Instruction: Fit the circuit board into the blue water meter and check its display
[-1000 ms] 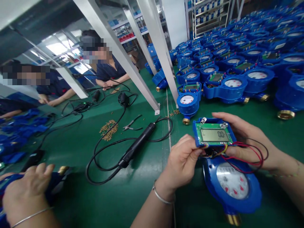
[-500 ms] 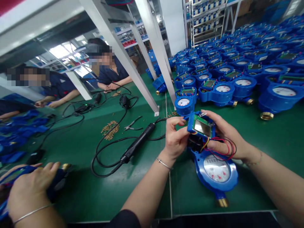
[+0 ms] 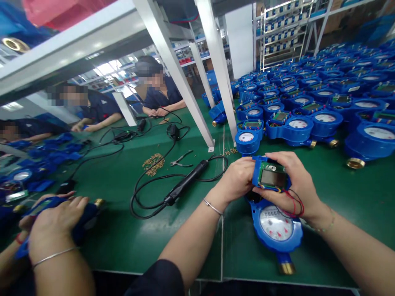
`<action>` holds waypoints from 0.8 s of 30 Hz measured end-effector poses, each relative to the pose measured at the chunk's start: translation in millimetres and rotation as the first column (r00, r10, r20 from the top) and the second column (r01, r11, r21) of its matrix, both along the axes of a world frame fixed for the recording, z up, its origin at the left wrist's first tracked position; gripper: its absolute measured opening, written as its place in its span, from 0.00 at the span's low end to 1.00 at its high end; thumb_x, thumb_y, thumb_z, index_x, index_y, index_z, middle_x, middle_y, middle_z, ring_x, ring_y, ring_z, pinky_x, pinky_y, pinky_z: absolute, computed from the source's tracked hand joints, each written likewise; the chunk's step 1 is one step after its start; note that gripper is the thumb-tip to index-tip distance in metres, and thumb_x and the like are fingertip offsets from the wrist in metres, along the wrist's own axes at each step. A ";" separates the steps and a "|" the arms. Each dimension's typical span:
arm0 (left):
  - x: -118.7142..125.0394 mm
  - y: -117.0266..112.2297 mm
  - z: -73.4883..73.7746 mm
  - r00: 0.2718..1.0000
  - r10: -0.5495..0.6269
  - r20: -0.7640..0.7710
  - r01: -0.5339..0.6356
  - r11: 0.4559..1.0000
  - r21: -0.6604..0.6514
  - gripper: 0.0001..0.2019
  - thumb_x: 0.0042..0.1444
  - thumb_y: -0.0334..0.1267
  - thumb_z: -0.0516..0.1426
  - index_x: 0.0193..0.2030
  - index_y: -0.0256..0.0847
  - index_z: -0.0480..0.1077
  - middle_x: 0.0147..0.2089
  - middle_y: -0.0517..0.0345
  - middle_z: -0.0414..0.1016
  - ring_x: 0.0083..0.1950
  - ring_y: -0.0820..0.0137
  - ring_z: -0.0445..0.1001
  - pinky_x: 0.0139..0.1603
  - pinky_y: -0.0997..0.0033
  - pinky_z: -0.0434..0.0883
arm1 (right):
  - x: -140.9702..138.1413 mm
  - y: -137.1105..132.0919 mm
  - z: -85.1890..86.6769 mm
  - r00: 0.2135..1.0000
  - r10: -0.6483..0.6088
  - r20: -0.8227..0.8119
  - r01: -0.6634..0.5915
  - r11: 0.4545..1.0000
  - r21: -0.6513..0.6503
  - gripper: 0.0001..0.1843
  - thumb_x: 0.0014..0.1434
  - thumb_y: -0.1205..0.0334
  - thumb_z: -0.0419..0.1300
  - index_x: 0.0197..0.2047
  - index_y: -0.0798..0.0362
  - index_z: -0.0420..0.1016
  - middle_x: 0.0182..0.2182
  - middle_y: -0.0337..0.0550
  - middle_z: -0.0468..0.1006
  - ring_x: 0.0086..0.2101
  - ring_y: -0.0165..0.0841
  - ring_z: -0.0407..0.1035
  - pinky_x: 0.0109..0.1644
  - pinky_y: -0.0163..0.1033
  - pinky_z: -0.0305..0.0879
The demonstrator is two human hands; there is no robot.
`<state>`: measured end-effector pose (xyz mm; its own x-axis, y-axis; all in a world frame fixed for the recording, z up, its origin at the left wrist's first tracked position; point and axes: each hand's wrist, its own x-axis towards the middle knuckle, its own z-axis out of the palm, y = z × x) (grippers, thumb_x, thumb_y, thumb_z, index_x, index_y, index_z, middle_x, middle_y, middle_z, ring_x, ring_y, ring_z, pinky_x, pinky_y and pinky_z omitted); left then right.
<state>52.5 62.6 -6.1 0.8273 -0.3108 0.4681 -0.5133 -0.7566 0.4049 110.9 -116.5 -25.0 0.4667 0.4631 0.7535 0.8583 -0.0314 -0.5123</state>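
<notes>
A blue water meter (image 3: 277, 224) with a round white dial lies in front of me, its brass end toward the table edge. Above its box end, a green circuit board with a grey display (image 3: 273, 178) sits tilted in a blue frame. My right hand (image 3: 298, 181) is wrapped round the board's right side, thumb along its lower edge. Closed at the left side of the blue frame is my left hand (image 3: 240, 179); its fingertips are partly hidden behind the frame. Red and black wires (image 3: 294, 205) hang from the board beside my right thumb.
Many blue meters (image 3: 298, 123) crowd the right and back. A black electric screwdriver (image 3: 187, 183) with its cable, pliers (image 3: 181, 159) and a pile of brass screws (image 3: 153, 164) lie left. White posts (image 3: 220, 70) rise behind. A co-worker's hand (image 3: 58, 218) holds another meter at far left.
The board has turned, its display now level and facing me more. My left fingers have shifted from a pinch at its edge to behind the frame. The camera view has swung left.
</notes>
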 end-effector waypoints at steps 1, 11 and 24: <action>0.1 -0.4 1.7 0.999 0.030 -0.040 -0.029 0.999 0.019 0.08 0.58 0.30 0.56 0.27 0.38 0.71 0.34 0.53 0.79 0.41 0.67 0.78 0.57 0.61 0.70 | -1.4 -0.6 -0.3 1.000 -0.011 0.026 0.012 1.000 -0.014 0.37 0.50 0.47 0.69 0.58 0.52 0.62 0.49 0.49 0.69 0.49 0.39 0.67 0.52 0.41 0.69; 4.4 -4.7 5.9 0.866 0.250 -0.433 -0.242 0.967 0.076 0.10 0.58 0.38 0.55 0.32 0.34 0.74 0.30 0.58 0.77 0.30 0.74 0.72 0.28 0.80 0.65 | -5.5 -9.4 -19.3 0.982 -0.088 0.170 0.105 0.990 -0.097 0.33 0.56 0.47 0.63 0.60 0.53 0.61 0.49 0.49 0.70 0.46 0.38 0.71 0.47 0.37 0.73; 23.1 15.2 -1.8 0.819 0.061 -0.571 -0.070 0.998 0.006 0.11 0.55 0.39 0.61 0.26 0.35 0.71 0.21 0.67 0.60 0.25 0.79 0.56 0.25 0.78 0.53 | -5.7 -2.7 -23.0 0.974 -0.179 0.136 0.198 0.971 -0.137 0.32 0.55 0.42 0.62 0.57 0.49 0.64 0.45 0.41 0.75 0.41 0.32 0.75 0.42 0.30 0.74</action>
<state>75.7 77.8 -7.9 0.9659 -0.2428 -0.0899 -0.1362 -0.7718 0.6210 105.2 -119.2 -47.9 0.4651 0.4868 0.7394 0.8852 -0.2665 -0.3813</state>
